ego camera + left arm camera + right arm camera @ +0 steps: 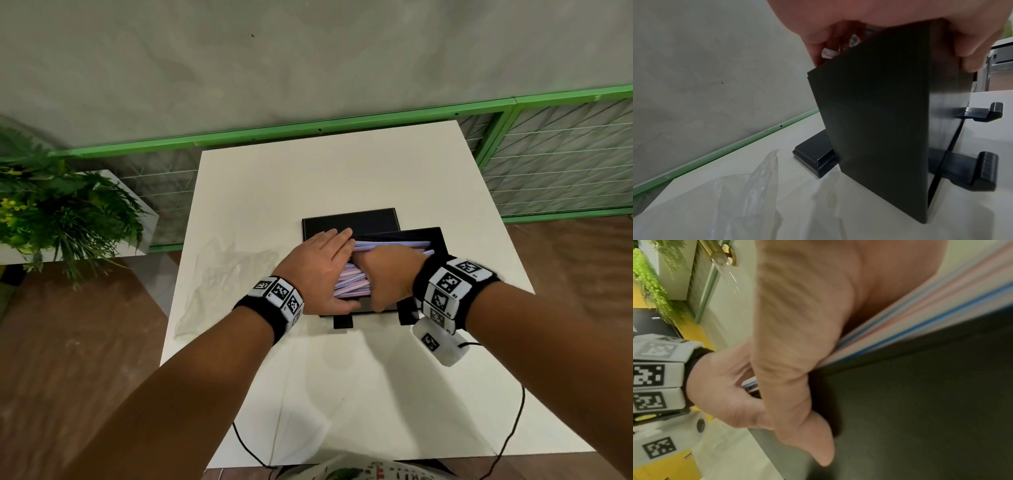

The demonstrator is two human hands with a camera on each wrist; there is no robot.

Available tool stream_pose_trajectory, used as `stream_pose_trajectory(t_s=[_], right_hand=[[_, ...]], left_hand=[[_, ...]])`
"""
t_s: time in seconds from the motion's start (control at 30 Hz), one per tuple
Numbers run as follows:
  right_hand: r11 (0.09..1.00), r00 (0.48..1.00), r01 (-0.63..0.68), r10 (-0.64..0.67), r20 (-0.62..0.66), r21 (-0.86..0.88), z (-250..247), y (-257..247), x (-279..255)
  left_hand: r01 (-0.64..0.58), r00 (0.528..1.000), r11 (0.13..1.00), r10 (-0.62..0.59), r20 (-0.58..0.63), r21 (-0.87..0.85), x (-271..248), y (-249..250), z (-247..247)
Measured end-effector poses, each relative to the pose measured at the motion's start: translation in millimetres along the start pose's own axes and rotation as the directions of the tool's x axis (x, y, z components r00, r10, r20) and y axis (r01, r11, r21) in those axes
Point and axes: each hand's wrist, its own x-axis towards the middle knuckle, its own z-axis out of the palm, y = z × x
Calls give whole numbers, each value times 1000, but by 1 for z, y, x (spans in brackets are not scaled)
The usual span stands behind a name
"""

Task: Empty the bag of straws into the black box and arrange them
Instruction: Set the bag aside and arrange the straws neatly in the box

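Observation:
The black box (435,240) stands tilted on a black stand (342,322) in the middle of the white table (342,383). Pink, blue and white straws (394,245) lie lengthwise inside it. My left hand (318,270) lies flat over the box's left end, fingers straight against the straw ends and thumb at the front wall. In the left wrist view the box's side wall (879,113) fills the centre. My right hand (387,274) is inside the box, fingers curled round the straws (920,321). The clear plastic bag (222,281) lies flat to the left.
A flat black lid (352,219) lies just behind the box. A green plant (51,212) stands on a low white shelf at the left. A green railing (342,126) runs behind the table. A black cable (510,442) trails over the table's near right part.

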Motion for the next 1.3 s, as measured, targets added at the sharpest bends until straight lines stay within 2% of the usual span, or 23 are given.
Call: stream_pose_trajectory(t_s=[0.2, 0.37, 0.5, 0.63, 0.8, 0.97, 1.03, 1.13, 1.17, 1.2, 1.3], right_hand=[[996, 988, 83, -78, -135, 36, 12, 7, -1], [998, 995, 32, -26, -98, 60, 7, 3, -3], [999, 998, 49, -48, -52, 7, 0, 1, -2], [993, 983, 108, -114, -145, -52, 6, 5, -5], [971, 914, 180, -224, -338, -155, 19, 17, -11], [968, 876, 178, -238, -419, -177, 17, 20, -24], [974, 832, 185, -227, -505, -134, 17, 19, -36], [969, 734, 223, -241, -635, -110, 22, 13, -56], [965, 740, 244, -251, -624, -99, 26, 11, -61], [965, 774, 246, -252, -580, -91, 31, 8, -65], [984, 911, 147, -175, -373, -105, 42, 4, -66]], left_hand=[[21, 999, 995, -26, -45, -99, -4, 0, 3], [15, 997, 994, -23, -76, -110, -5, -1, 6], [17, 997, 992, -25, -70, -122, -6, -1, 6], [13, 997, 992, -23, -77, -127, -7, -1, 7], [-11, 995, 993, -1, -103, -119, -8, -2, 6], [0, 995, 994, -12, -100, -112, -8, 0, 5], [-6, 995, 993, -6, -103, -116, -8, -1, 5], [7, 992, 986, -27, -121, -166, -7, -2, 2], [25, 993, 976, -50, -109, -218, -8, -2, -3], [46, 994, 960, -71, -80, -275, -8, -3, -7], [63, 998, 952, -67, -2, -300, -9, -2, -16]])
